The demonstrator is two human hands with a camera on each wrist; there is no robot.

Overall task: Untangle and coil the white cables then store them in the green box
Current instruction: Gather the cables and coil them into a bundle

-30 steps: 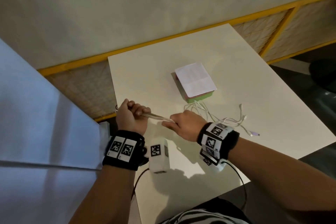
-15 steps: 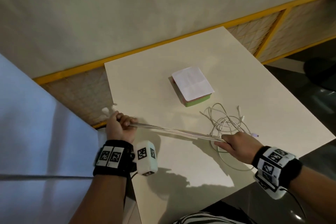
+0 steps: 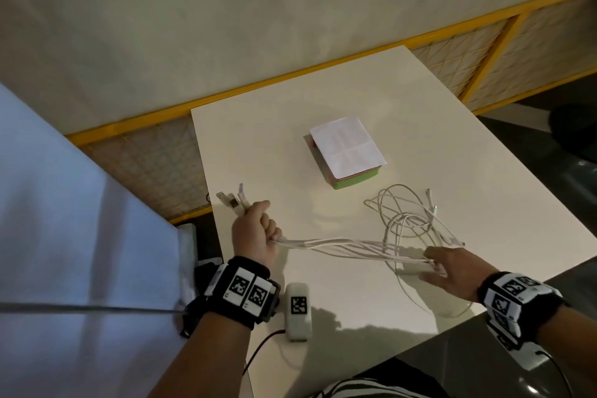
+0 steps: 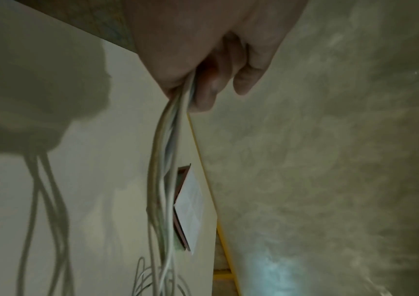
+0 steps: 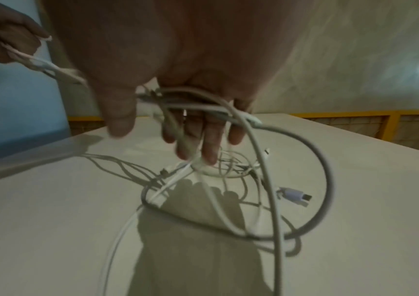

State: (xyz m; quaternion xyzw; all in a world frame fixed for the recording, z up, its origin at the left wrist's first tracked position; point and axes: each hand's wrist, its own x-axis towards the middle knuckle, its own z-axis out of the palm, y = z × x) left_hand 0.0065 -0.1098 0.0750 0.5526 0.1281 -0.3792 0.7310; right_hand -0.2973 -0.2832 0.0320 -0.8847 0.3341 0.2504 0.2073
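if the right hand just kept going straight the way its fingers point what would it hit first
The right hand points left across the table, along the cables threaded through its fingers. Straight on it would likely meet the left hand gripping their other end, though depth is hard to judge.

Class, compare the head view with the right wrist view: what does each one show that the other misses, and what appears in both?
Head view only: the flat green box under its white paper sheet, and cable plugs poking from the left hand. Right wrist view only: the right hand's fingers spread and threaded through loops, above a lilac plug. Both: the tangled white cables on the white table.
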